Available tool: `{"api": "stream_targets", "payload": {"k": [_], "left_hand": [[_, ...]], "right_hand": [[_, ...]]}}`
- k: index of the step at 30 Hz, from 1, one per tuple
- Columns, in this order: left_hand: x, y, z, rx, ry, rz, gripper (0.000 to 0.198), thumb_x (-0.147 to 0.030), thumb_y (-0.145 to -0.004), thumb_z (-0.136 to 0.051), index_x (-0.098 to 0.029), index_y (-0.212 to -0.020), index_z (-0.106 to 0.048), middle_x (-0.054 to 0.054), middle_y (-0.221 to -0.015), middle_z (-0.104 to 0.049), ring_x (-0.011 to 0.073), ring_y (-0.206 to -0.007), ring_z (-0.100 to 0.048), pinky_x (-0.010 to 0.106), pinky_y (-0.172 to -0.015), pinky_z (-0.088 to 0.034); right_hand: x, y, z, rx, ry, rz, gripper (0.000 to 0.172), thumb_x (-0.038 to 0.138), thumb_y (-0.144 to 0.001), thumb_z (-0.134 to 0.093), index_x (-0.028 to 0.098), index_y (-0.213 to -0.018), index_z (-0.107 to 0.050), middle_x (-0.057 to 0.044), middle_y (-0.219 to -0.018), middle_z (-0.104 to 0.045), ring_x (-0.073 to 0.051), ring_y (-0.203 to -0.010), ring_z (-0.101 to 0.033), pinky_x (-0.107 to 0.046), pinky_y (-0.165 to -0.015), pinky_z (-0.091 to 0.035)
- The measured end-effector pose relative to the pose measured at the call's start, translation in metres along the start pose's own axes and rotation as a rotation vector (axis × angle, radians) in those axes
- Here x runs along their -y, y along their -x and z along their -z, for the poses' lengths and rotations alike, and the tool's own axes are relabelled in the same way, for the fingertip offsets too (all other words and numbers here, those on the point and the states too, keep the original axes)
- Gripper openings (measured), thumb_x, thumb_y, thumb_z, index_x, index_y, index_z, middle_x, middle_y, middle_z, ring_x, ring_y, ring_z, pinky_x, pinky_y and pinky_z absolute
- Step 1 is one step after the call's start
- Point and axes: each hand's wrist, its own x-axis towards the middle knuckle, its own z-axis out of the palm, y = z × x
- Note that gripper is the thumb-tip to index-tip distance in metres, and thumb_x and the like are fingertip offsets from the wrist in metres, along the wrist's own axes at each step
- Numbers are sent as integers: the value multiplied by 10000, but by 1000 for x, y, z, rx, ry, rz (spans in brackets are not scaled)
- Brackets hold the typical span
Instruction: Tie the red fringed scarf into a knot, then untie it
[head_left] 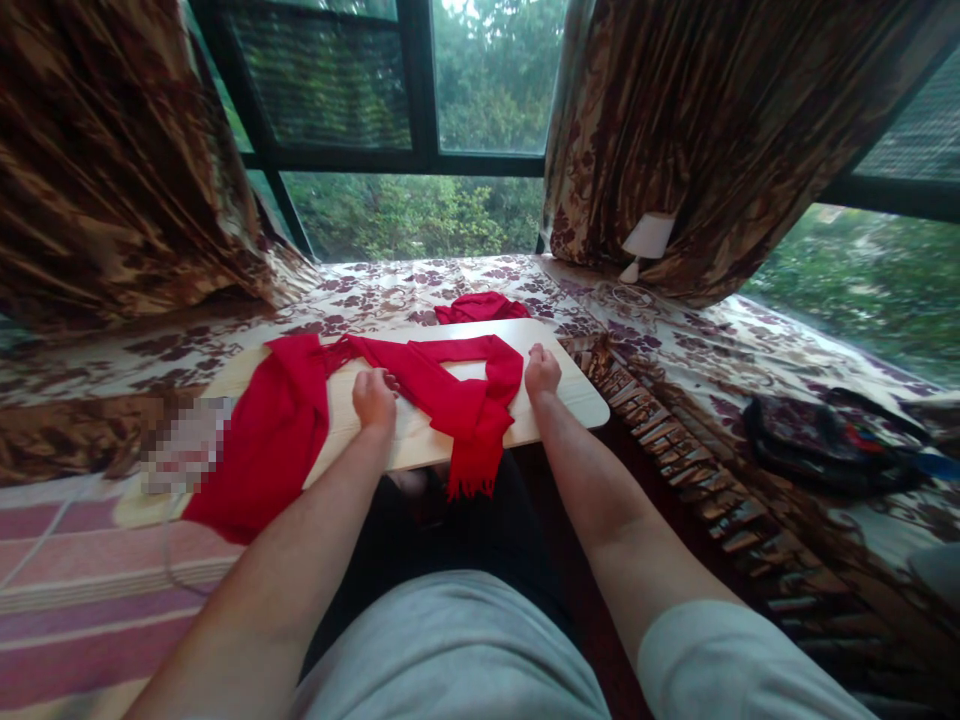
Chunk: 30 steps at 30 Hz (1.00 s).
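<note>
A red scarf (pixel 420 378) lies on a pale wooden board (pixel 581 405), looped and crossed over itself, its fringed end hanging past the near edge. My left hand (pixel 375 398) is at the scarf's left-hand strip, fingers curled in, and I see nothing in them. To the right of the loop, my right hand (pixel 542 373) is closed in a loose fist above the board, apart from the scarf. Another spread of red cloth (pixel 277 430) covers the board's left part, with fringe meeting the scarf. Behind the board sits a bunched red cloth (pixel 484 307).
A blurred-out flat item (pixel 187 445) is at the board's left end, with a cable below it. A white lamp (pixel 649 237) stands at the back right on the floral cover (pixel 360 300). A dark bag (pixel 825 440) lies at right. Striped bedding (pixel 90 600) is at lower left.
</note>
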Motion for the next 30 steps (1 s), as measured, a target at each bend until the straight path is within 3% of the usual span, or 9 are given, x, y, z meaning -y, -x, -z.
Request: {"api": "stream_targets", "payload": {"k": [3, 6, 12, 21, 30], "left_hand": [[9, -23, 11, 140, -14, 22, 261, -331, -804, -501, -175, -1003, -566, 44, -869, -676, 144, -649, -654, 218, -501, -471], [15, -30, 18, 242, -138, -17, 272, -306, -771, -547, -188, -1010, -603, 21, -779, -672, 159, -618, -648, 243, -537, -483], [12, -17, 20, 187, -421, -281, 165, -275, -773, -557, -210, -859, -681, 48, -820, -719, 219, -827, -671, 322, -830, -499], [12, -16, 20, 235, -535, -353, 174, -298, -807, -533, -214, -800, -686, 48, -846, -730, 215, -841, -657, 291, -795, -466], [15, -18, 19, 234, -537, -382, 176, -298, -802, -525, -215, -779, -678, 49, -823, -722, 213, -810, -649, 297, -761, -447]], "right_hand": [[-4, -5, 0, 7, -78, -38, 581, 412, -1043, -178, 154, -1063, -698, -124, -1088, -731, -221, -1034, -648, -290, -891, -452], [-5, -5, -2, 14, -128, -53, 604, 424, -1043, -162, 157, -1052, -703, -118, -1085, -736, -212, -1022, -656, -287, -894, -454], [-5, -5, -2, -3, -168, -82, 607, 449, -1034, -185, 150, -1005, -712, -122, -1028, -746, -218, -977, -667, -299, -885, -458], [-15, -11, -14, -66, -325, -58, 567, 532, -993, -277, 197, -788, -685, -91, -833, -737, -228, -796, -661, -336, -793, -472], [-16, -12, -14, -59, -299, -24, 572, 567, -976, -281, 215, -755, -674, -92, -813, -724, -238, -788, -644, -349, -807, -459]]}}
